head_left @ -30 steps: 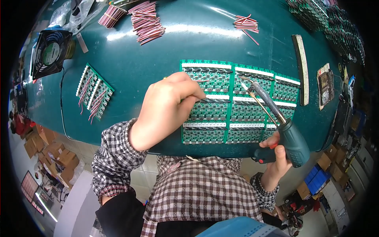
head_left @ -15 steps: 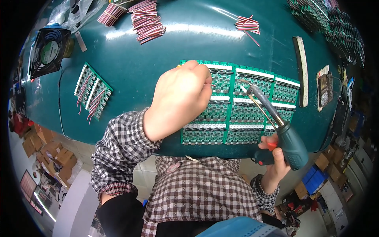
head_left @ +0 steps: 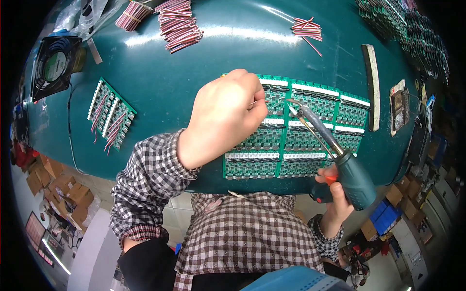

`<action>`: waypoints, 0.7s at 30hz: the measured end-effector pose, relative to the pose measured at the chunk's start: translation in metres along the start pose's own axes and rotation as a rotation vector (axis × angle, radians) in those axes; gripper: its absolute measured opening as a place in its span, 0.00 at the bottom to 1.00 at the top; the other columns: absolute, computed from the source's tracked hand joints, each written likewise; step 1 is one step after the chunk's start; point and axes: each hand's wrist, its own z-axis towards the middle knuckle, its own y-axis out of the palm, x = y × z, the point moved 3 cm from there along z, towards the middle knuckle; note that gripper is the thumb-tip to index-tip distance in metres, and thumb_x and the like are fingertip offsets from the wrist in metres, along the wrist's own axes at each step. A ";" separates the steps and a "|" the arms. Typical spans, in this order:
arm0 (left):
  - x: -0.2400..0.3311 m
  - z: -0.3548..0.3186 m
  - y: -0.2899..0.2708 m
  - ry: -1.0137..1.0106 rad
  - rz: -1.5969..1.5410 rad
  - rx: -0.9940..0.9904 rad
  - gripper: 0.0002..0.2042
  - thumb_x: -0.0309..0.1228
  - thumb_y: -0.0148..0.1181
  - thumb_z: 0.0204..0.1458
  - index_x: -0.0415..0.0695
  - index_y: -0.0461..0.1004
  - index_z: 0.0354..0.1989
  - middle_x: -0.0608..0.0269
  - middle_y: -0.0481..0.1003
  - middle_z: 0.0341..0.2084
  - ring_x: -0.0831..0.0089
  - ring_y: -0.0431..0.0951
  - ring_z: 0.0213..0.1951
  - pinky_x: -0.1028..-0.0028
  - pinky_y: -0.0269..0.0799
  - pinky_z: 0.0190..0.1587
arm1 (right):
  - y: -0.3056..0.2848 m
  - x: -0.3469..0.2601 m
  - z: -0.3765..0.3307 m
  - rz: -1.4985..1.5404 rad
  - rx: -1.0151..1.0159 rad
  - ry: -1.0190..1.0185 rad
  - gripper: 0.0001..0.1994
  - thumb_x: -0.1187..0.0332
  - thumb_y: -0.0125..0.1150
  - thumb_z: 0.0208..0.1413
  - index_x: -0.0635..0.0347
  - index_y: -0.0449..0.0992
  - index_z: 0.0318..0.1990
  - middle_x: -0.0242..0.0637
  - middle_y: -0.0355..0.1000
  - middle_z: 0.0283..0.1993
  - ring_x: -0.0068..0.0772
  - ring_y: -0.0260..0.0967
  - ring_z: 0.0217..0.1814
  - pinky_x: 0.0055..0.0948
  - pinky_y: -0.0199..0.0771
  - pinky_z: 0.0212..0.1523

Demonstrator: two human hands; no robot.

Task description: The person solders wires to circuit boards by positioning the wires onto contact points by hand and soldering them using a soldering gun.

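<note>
My left hand (head_left: 225,109) is closed over the upper left of a panel of green circuit boards (head_left: 303,167), hiding part of it. A thin wire (head_left: 253,103) pokes out from its pinched fingertips toward the boards. In my right hand (head_left: 340,206), at the table's front edge, is a dark green soldering gun (head_left: 357,179) with a red trigger. Its bent tip and the slim feed tube below its barrel point up and left, over the middle of the panel's upper row. A small gap separates the tip from the wire. Whether the tip touches a board I cannot tell.
Left of the panel lies a smaller board (head_left: 110,114) with red-and-white wires. Behind are wire bundles (head_left: 177,26) and a smaller wire pile (head_left: 307,29). A black fan (head_left: 57,68) stands far left; a pale strip (head_left: 372,87) and stacked boards (head_left: 407,36) are at right.
My left hand has shifted slightly right with the wire. The soldering gun has moved a little left, bringing its tip closer to my left fingertips.
</note>
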 end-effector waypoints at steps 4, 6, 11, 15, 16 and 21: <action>0.000 0.000 0.001 -0.008 -0.012 0.007 0.04 0.21 0.57 0.36 0.41 0.68 0.20 0.62 0.67 0.17 0.67 0.70 0.20 0.71 0.66 0.23 | 0.004 0.000 -0.001 -0.027 -0.025 0.000 0.17 0.71 0.63 0.48 0.72 0.71 0.43 0.47 0.72 0.38 0.39 0.73 0.38 0.35 0.77 0.40; -0.001 0.001 0.001 -0.006 -0.044 0.008 0.04 0.21 0.57 0.37 0.41 0.68 0.20 0.61 0.67 0.17 0.67 0.70 0.20 0.71 0.65 0.23 | 0.005 -0.001 -0.001 -0.039 -0.023 0.014 0.17 0.71 0.64 0.47 0.71 0.71 0.43 0.46 0.73 0.38 0.37 0.73 0.38 0.34 0.77 0.40; -0.001 0.002 -0.001 -0.033 -0.056 -0.012 0.04 0.21 0.57 0.37 0.40 0.68 0.20 0.61 0.67 0.17 0.67 0.70 0.20 0.71 0.65 0.23 | 0.008 0.001 -0.001 -0.073 -0.045 0.011 0.18 0.72 0.65 0.46 0.70 0.71 0.44 0.44 0.73 0.37 0.34 0.72 0.37 0.32 0.75 0.41; -0.001 0.001 0.000 -0.037 -0.056 -0.009 0.04 0.21 0.57 0.37 0.40 0.68 0.20 0.61 0.67 0.17 0.66 0.69 0.20 0.71 0.65 0.22 | 0.008 0.002 -0.002 -0.067 -0.016 0.027 0.19 0.72 0.67 0.45 0.69 0.71 0.44 0.44 0.73 0.36 0.32 0.72 0.37 0.31 0.75 0.40; -0.001 0.001 0.000 -0.038 -0.056 -0.009 0.04 0.21 0.57 0.37 0.40 0.68 0.20 0.61 0.67 0.17 0.66 0.69 0.20 0.71 0.65 0.22 | 0.007 0.004 -0.002 -0.072 -0.019 0.044 0.20 0.72 0.67 0.44 0.69 0.70 0.45 0.44 0.73 0.36 0.31 0.72 0.37 0.31 0.74 0.40; -0.001 0.001 0.000 -0.028 -0.044 -0.003 0.04 0.21 0.57 0.37 0.40 0.68 0.20 0.61 0.66 0.17 0.66 0.69 0.19 0.71 0.64 0.22 | 0.007 0.008 -0.001 -0.134 -0.027 0.012 0.25 0.73 0.69 0.42 0.69 0.66 0.48 0.42 0.73 0.35 0.30 0.73 0.36 0.29 0.74 0.39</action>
